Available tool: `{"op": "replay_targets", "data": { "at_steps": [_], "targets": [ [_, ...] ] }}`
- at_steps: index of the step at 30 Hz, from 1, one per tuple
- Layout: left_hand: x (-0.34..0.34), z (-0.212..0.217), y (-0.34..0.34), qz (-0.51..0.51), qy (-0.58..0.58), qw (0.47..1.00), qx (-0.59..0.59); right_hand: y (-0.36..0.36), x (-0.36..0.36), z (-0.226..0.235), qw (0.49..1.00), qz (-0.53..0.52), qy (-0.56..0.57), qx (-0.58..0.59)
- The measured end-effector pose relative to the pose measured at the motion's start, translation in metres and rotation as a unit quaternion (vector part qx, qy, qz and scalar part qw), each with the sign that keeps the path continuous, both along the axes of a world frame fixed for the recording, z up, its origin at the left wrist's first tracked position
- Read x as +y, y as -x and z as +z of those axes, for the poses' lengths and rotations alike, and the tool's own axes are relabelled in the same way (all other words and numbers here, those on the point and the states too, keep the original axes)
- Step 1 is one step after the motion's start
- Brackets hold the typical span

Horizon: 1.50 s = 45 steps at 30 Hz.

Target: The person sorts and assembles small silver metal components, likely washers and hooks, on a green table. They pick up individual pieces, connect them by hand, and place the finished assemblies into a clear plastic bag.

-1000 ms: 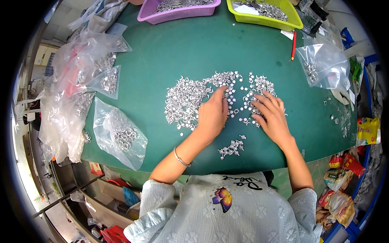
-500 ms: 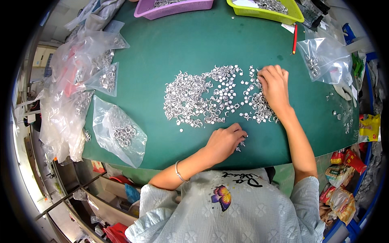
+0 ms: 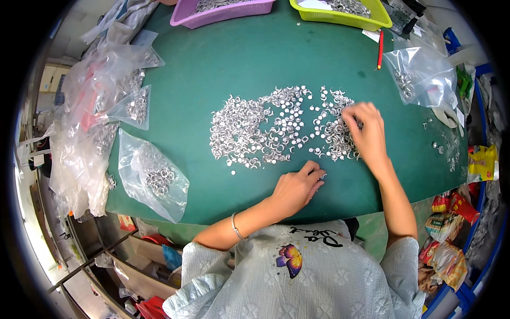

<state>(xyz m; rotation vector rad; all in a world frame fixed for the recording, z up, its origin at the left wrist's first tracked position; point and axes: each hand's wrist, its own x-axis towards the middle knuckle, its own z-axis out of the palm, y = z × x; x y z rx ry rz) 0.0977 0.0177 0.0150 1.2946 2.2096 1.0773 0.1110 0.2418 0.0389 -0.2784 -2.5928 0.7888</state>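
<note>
A wide heap of small silver crescent-shaped metal pieces (image 3: 239, 130) lies on the green table, and a smaller heap of the same pieces (image 3: 334, 135) lies to its right. My left hand (image 3: 296, 187) rests on the table in front of the gap between the heaps. Its thumb and fingertips are closed on a small silver metal piece (image 3: 323, 176). Over the right side of the smaller heap is my right hand (image 3: 366, 127), its fingers bent together and slightly blurred. Whatever its fingertips may hold is hidden.
Clear plastic bags of metal parts (image 3: 156, 178) lie along the left side, and another bag (image 3: 411, 77) lies at the far right. A purple basket (image 3: 223, 16) and a yellow-green basket (image 3: 340, 20) stand at the back. Nearby lies a red pen (image 3: 380, 50).
My right hand has drawn back toward me from the far end of the smaller heap. The silver pieces lying by my left fingers no longer show there; one shows at the fingertips.
</note>
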Motion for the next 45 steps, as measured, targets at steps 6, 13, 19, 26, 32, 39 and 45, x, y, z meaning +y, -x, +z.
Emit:
{"op": "replay_targets", "data": {
  "at_steps": [6, 13, 19, 26, 32, 39, 45],
  "targets": [
    [-0.004, -0.003, -0.001, -0.032, -0.021, 0.999, 0.007, 0.045, 0.012, -0.028, 0.985, -0.046, -0.158, -0.053],
    [-0.011, -0.001, -0.006, 0.033, 0.006, 0.999, 0.019, 0.044, 0.019, -0.026, 0.991, 0.056, -0.11, -0.049],
    [-0.011, 0.001, -0.001, 0.048, -0.033, 0.998, -0.014, 0.044, 0.019, -0.029, 0.992, 0.033, -0.111, -0.054],
    [-0.012, -0.001, -0.002, 0.043, -0.027, 0.998, -0.027, 0.035, 0.019, -0.017, 0.996, -0.001, 0.073, -0.047],
    [-0.016, 0.0, 0.005, 0.107, -0.051, 0.992, -0.041, -0.025, -0.028, 0.011, 0.972, 0.135, 0.173, -0.084],
    [-0.021, 0.0, 0.001, 0.196, -0.056, 0.933, -0.298, -0.069, -0.052, -0.011, 0.958, 0.203, 0.166, -0.117],
    [-0.034, 0.017, 0.019, 0.195, -0.29, 0.582, -0.734, -0.067, -0.047, 0.003, 0.953, 0.102, 0.277, -0.069]
  ]
}}
